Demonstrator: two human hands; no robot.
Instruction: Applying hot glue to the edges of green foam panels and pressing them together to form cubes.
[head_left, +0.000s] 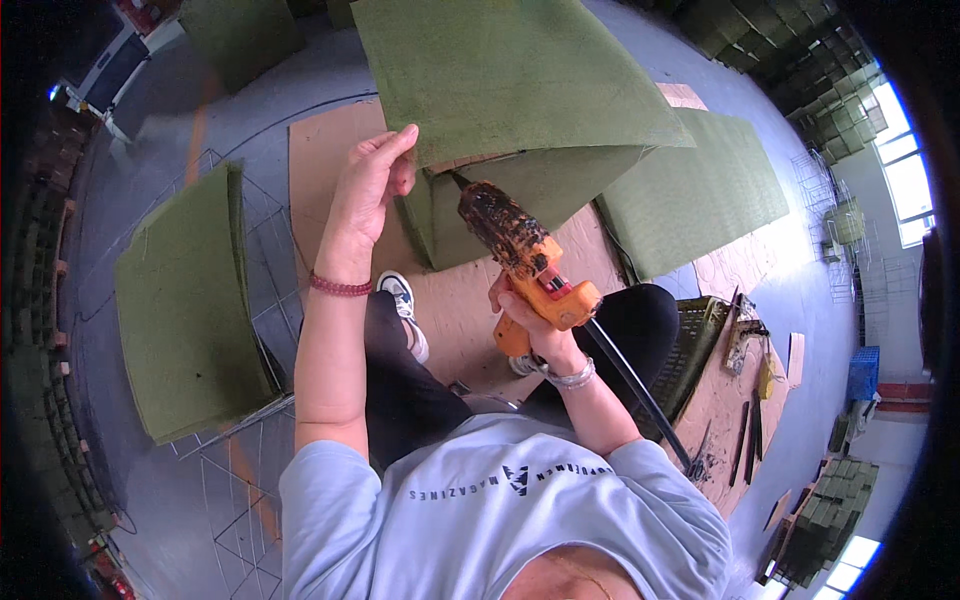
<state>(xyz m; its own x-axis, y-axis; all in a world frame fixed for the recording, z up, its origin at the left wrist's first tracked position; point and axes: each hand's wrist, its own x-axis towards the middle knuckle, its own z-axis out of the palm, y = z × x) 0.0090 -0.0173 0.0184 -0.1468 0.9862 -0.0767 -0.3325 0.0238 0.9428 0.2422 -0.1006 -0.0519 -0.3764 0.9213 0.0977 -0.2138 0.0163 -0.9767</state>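
Note:
My left hand (365,195) lifts the edge of a large green felt sheet (510,70), fingers pressed flat against its underside. Below it sits a green felt-covered box (520,200). My right hand (530,325) grips an orange hot glue gun (525,260), dirty with burnt glue. Its nozzle points up at the gap between the lifted sheet and the box. A black cord (640,390) trails from the gun past my right arm.
Cardboard (320,160) lies on the grey floor under the work. A stack of green felt sheets on a wire rack (185,300) stands at left, another green sheet (700,190) at right. A dark crate (695,345) and tools (750,350) lie at right.

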